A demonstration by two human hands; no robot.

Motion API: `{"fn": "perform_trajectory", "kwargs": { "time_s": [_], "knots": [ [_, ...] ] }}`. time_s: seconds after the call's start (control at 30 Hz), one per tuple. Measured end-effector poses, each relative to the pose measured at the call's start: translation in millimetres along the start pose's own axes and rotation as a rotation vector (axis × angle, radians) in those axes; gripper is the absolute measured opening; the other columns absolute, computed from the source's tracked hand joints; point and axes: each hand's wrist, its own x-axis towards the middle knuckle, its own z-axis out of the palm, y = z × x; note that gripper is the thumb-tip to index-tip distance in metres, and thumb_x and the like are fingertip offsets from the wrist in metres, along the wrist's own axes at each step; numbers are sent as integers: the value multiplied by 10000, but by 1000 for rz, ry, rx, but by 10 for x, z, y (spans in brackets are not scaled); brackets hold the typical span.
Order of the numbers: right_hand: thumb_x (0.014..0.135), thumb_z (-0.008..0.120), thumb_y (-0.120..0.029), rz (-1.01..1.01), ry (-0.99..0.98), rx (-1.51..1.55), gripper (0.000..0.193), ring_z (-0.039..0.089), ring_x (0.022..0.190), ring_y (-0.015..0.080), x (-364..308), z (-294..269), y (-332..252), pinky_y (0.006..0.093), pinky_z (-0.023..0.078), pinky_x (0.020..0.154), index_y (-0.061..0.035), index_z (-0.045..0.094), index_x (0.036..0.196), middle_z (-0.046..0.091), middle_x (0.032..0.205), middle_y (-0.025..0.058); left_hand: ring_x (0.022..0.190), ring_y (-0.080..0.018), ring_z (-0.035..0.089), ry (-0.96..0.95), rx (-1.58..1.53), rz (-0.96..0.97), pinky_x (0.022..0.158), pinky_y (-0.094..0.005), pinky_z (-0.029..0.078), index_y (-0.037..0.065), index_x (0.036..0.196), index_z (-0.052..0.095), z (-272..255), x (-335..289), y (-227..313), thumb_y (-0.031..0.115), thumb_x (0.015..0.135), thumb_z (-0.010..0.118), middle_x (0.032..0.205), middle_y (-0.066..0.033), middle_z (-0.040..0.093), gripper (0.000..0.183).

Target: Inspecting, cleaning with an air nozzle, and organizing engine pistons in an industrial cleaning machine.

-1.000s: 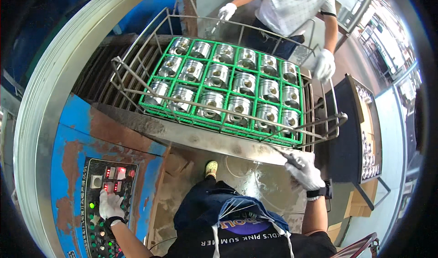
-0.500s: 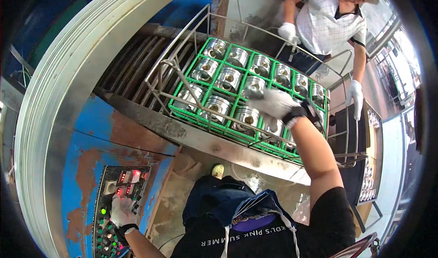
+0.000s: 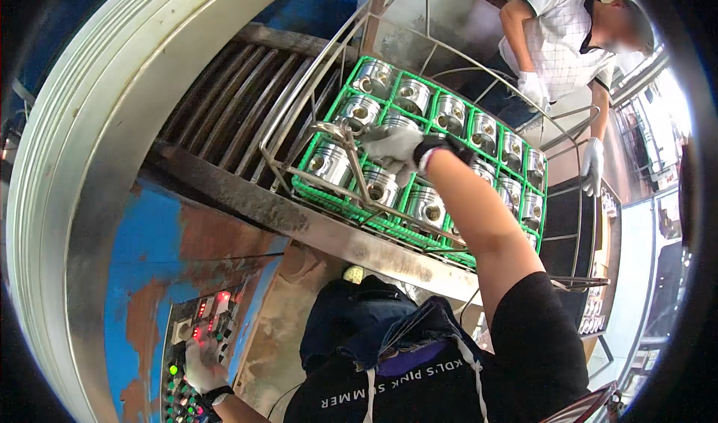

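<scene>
My right hand (image 3: 392,148), in a white glove, reaches over a green-coated wire basket (image 3: 295,181) filled with metal pistons (image 3: 428,206). Its fingers are spread and lie low over pistons in the basket's left half; whether they touch one is hard to see. Each piston stands in its own compartment, many with the pin hole showing. At the lower left my left hand (image 3: 203,365), also gloved, rests with fingers stretched out on a control panel (image 3: 176,314) with lit red displays and coloured buttons.
A metal rod frame (image 3: 265,154) surrounds the basket, with a bent bar near my right hand. Left of it runs a slatted conveyor (image 3: 224,105). A large pale curved housing (image 3: 82,116) rises at the left. Across the basket stands a person (image 3: 557,30) in white gloves, one hand near the frame.
My right hand has swept left across the pistons, from the basket's middle toward its left side. My left hand stays at the panel. The view has shifted a little, and the other person has turned.
</scene>
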Motion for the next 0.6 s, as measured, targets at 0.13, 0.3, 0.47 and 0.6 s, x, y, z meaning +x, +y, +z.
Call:
{"fn": "perform_trajectory", "kwargs": {
  "time_s": [0.13, 0.3, 0.47, 0.6],
  "knots": [
    [868, 725, -320, 107, -26, 118, 257, 411, 431, 79, -261, -520, 32, 259, 361, 359, -83, 647, 925, 491, 639, -35, 804, -263, 690, 27, 55, -19, 777, -359, 568, -12, 882, 686, -146, 144, -3, 191, 896, 638, 1040, -179, 719, 208],
    [874, 695, -291, 210, -34, -57, 274, 362, 427, 79, -557, -537, 215, 263, 251, 374, -60, 581, 779, 378, 544, -33, 825, -274, 683, -68, 61, 59, 751, -379, 583, -5, 896, 685, 23, 115, 110, 219, 888, 647, 1034, -182, 715, 227],
    [900, 668, -330, 223, -78, 81, 260, 395, 434, 63, -822, -906, 293, 246, 283, 365, -85, 627, 822, 493, 598, -28, 824, -273, 679, -14, 44, -15, 732, -397, 591, 14, 928, 694, -5, 244, 184, 261, 871, 678, 998, -148, 720, 254],
    [798, 745, -333, 334, 99, -196, 317, 512, 476, 143, -1082, -1175, 479, 335, 445, 386, -24, 677, 828, 565, 638, 41, 813, -276, 676, -74, 55, 44, 719, -425, 590, 28, 1009, 691, 197, 183, 386, 315, 843, 737, 886, -100, 704, 336]
  ]
}}
